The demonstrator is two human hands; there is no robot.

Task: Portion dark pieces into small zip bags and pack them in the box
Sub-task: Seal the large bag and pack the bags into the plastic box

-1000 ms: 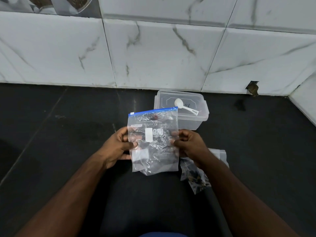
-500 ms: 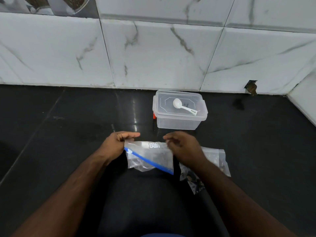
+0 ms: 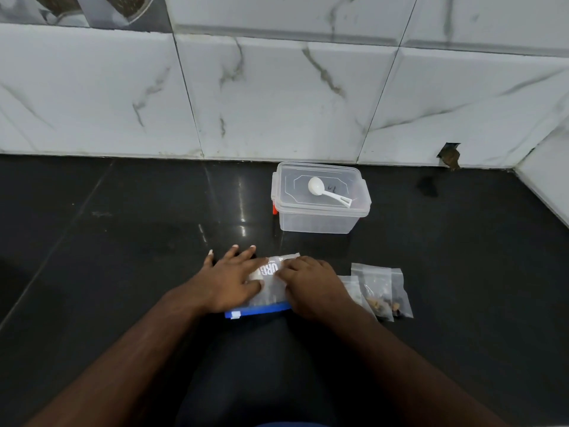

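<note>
Dark floor, glossy; white marbled wall tiles behind.

Large bag: clear, blue zip strip toward the viewer, white lettering on top. Flat on the floor, centre foreground.

Left hand: palm down, fingers spread, pressing the bag's left part. Nothing gripped.

Right hand: palm down, fingers bent, pressing the bag's right part. Grasp or mere pressure: cannot tell.

Small bags: clear, flat on the floor just right of the right hand, overlapping. Dark and tan pieces gathered at the near ends. Exact count unclear.

Box: clear plastic, lid on, red clasp at left side. On the floor beyond the hands, near the wall, apart from all bags.

Scoop: white, lying on the box lid, bowl to the left, handle pointing right.
</note>
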